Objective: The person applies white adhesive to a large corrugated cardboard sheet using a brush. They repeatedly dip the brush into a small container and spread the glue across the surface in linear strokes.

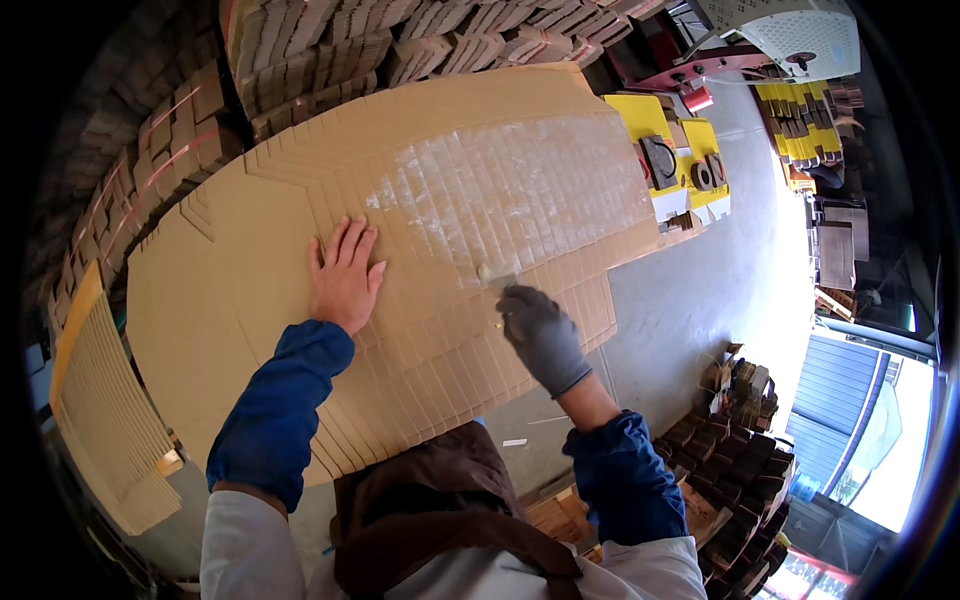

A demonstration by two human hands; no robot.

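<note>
A fanned stack of flat brown cardboard sheets (250,240) lies in front of me, its overlapping edges showing as rows of narrow strips. My left hand (346,275), bare, rests on the sheets with fingers stretched out. In a grey glove, my right hand (543,335) is closed around a flat brush (497,275), its pale end on the cardboard; the glove hides most of its handle. A whitish, wet-looking coating (500,190) covers the strips beyond the brush, toward the far right. Blue sleeves cover both my forearms.
Bundled cardboard stacks (320,50) rise along the far side and left. More fanned sheets (110,420) stand at left. Yellow boxes (660,140) with tape rolls (703,176) sit at far right. Dark folded pieces (735,490) are piled at near right on the grey floor (680,270).
</note>
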